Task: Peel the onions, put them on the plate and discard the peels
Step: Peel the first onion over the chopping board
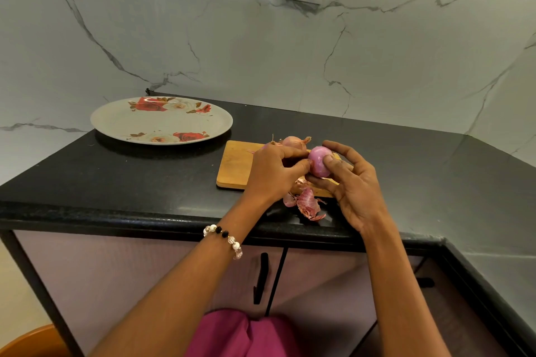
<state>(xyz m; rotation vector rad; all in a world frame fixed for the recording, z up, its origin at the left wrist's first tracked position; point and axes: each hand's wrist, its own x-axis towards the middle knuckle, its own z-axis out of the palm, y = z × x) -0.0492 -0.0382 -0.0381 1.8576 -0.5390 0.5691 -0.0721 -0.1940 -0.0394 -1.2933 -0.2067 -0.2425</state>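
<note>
Both forearms reach forward from the near edge of the counter (116, 182) and meet over the near right part of the board (235, 165). The right hand (352, 185) is turned palm-left; its thumb lies across the front of the peeled onion (319, 164) and its curled fingers wrap behind and under it, holding it just above the board. The left hand (271, 172) is palm-down, wrist bent, fingers curled, with the fingertips pinching at the left end of the same onion. The two hands are close together, joined by the onion between them. A bracelet (224, 236) sits on the left forearm.

An unpeeled onion (294, 142) lies on the far side of the board, just behind the hands; another is partly hidden behind the left hand. Loose peels (307, 203) lie on the near edge of the board and on the counter beside it, below the hands. The plate (161, 120) stands far left, well apart from the board.
</note>
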